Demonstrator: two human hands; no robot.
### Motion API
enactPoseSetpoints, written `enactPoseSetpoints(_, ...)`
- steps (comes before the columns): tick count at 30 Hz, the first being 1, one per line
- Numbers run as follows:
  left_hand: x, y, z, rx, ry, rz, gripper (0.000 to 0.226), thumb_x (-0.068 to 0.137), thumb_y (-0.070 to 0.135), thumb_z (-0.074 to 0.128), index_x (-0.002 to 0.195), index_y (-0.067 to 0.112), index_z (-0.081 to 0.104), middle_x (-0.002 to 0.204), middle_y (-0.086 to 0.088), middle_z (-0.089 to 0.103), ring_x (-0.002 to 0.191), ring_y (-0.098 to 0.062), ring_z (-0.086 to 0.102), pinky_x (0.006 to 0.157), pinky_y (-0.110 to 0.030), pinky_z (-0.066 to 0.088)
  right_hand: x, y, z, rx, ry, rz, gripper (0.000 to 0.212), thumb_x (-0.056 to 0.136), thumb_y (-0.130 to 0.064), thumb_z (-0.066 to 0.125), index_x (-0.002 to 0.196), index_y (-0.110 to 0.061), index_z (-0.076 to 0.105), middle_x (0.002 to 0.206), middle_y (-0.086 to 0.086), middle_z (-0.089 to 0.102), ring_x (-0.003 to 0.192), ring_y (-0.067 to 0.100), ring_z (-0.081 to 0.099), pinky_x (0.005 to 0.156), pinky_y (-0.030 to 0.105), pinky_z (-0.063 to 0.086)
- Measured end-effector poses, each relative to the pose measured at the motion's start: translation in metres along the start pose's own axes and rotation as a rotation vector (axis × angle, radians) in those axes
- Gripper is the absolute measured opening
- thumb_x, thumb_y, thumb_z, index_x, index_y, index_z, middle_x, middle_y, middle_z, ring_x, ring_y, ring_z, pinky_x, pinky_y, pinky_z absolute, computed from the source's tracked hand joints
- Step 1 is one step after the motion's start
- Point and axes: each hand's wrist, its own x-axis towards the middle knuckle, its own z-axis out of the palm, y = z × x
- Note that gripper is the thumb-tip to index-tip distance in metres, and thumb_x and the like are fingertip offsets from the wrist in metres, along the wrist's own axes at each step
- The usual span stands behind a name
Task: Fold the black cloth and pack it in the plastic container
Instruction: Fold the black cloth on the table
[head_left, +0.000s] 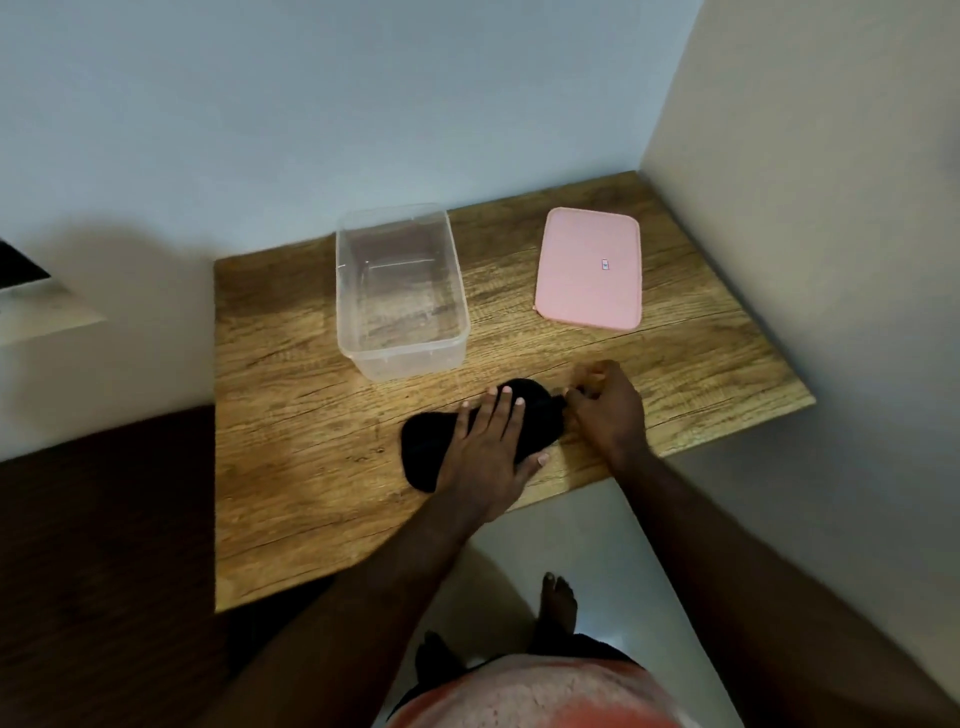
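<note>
On a wooden table (291, 415) a clear plastic container (415, 361) is set, a pink lid (582, 296) to its right, its small label (605, 264) unreadable; nearer, the black cloth (428, 447) is pressed flat by the straight fingers of the left hand (488, 452); its right end is pinched by the right hand (608, 410).

Mottled red-and-white top (530, 696) worn, dark garment (597, 647) at its edge, forearms (363, 597) uncovered, feet (558, 605) unshod, short nails (519, 400) on left hand (483, 452).
</note>
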Motion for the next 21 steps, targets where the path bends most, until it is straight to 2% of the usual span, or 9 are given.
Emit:
enactPoseSetpoints(2,-0.002,-0.002,-0.004,-0.048,0.018,0.010,0.081,0.093,0.065,0.008,0.155,0.012,0.007,0.164,-0.007,0.002,0.150,-0.019,-0.008,0.120,-0.044,-0.008,-0.015,-0.002,0.000,-0.252,0.217,-0.238,0.034,0.084,-0.020,0.067,0.117,-0.013,0.061,0.110,0.008,0.065,0.097,0.025,0.062,0.080,0.036,0.049)
enactPoseSetpoints(3,-0.004,-0.004,-0.007,-0.056,0.031,0.020,0.081,0.093,0.064,0.008,0.154,0.012,0.008,0.164,-0.007,0.003,0.150,-0.019,-0.007,0.120,-0.043,-0.009,-0.023,-0.005,0.002,-0.312,0.271,-0.402,0.031,0.083,-0.017,0.065,0.113,-0.011,0.064,0.109,0.011,0.064,0.100,0.028,0.059,0.083,0.039,0.047)
enactPoseSetpoints(5,-0.011,-0.011,-0.010,-0.048,0.063,0.037,0.078,0.093,0.060,0.008,0.154,0.011,0.010,0.163,-0.008,0.005,0.150,-0.019,-0.004,0.120,-0.042,-0.011,-0.039,-0.012,0.015,-0.346,0.221,-0.680,0.023,0.083,-0.013,0.065,0.105,-0.008,0.068,0.105,0.013,0.066,0.101,0.027,0.055,0.089,0.039,0.042)
enactPoseSetpoints(7,-0.023,-0.021,-0.009,-0.048,0.098,0.020,0.075,0.093,0.054,0.010,0.154,0.010,0.011,0.163,-0.009,0.009,0.150,-0.020,-0.001,0.120,-0.041,-0.011,-0.054,-0.017,0.033,-0.337,0.059,-0.811,0.024,0.088,-0.014,0.061,0.109,-0.005,0.069,0.112,0.014,0.067,0.109,0.026,0.055,0.098,0.037,0.040)
enactPoseSetpoints(9,-0.034,-0.030,-0.005,-0.067,0.138,-0.065,0.072,0.094,0.048,0.013,0.153,0.008,0.014,0.162,-0.010,0.013,0.150,-0.022,0.002,0.120,-0.042,-0.008,-0.064,-0.021,0.046,-0.317,-0.113,-0.811,0.033,0.096,-0.020,0.055,0.124,-0.005,0.062,0.127,0.015,0.062,0.123,0.026,0.050,0.112,0.036,0.034)
enactPoseSetpoints(11,-0.042,-0.037,-0.003,-0.065,0.152,-0.170,0.071,0.095,0.045,0.014,0.153,0.006,0.014,0.162,-0.012,0.015,0.150,-0.023,0.003,0.121,-0.046,-0.002,-0.071,-0.026,0.056,-0.341,-0.258,-0.776,0.046,0.100,-0.031,0.046,0.139,-0.008,0.050,0.143,0.013,0.052,0.137,0.023,0.039,0.118,0.030,0.018)
enactPoseSetpoints(15,-0.051,-0.045,0.002,-0.062,0.087,-0.220,0.080,0.089,0.052,0.011,0.154,0.008,-0.004,0.163,-0.010,-0.002,0.150,-0.022,-0.008,0.121,-0.043,-0.006,-0.076,-0.029,0.081,-0.496,-0.465,-0.754,0.079,0.096,-0.064,0.022,0.154,-0.010,0.024,0.162,0.010,0.023,0.151,0.019,0.012,0.123,0.036,0.005)
enactPoseSetpoints(18,-0.056,-0.055,0.002,-0.051,0.095,-0.256,0.086,0.082,0.055,0.008,0.153,0.008,-0.001,0.163,-0.010,-0.002,0.150,-0.022,-0.008,0.121,-0.041,-0.008,-0.073,-0.021,0.091,-0.674,-0.499,-0.750,0.094,0.088,-0.074,0.000,0.157,-0.011,0.013,0.165,0.008,0.011,0.152,0.016,0.001,0.123,0.038,-0.001)
enactPoseSetpoints(21,-0.058,-0.068,0.002,-0.048,0.115,-0.303,0.089,0.085,0.067,0.013,0.154,0.011,0.008,0.164,-0.007,0.004,0.150,-0.021,-0.003,0.121,-0.043,-0.004,-0.061,-0.012,0.081,-0.799,-0.455,-0.756,0.098,0.084,-0.077,-0.008,0.157,-0.013,0.009,0.165,0.007,0.008,0.152,0.017,-0.002,0.122,0.040,-0.007)
